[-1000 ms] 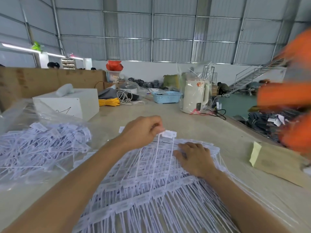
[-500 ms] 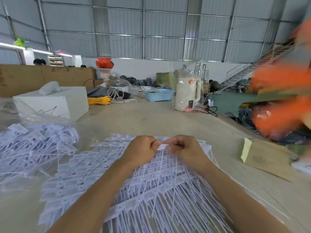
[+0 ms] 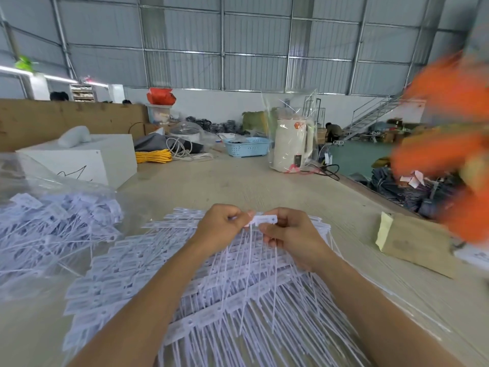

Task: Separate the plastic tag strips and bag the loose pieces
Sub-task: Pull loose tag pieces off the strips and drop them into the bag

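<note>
Pinching a white tag strip between them, the left hand and right hand sit close together — fingers curled onto the strip's head, its thin tails hanging down. Below lies the fanned pile of joined strips on the table. To the left, a clear plastic bag holds loose pieces — beyond it a white box. A brown envelope lies right.

Beige table, tag strips, kettle
</note>
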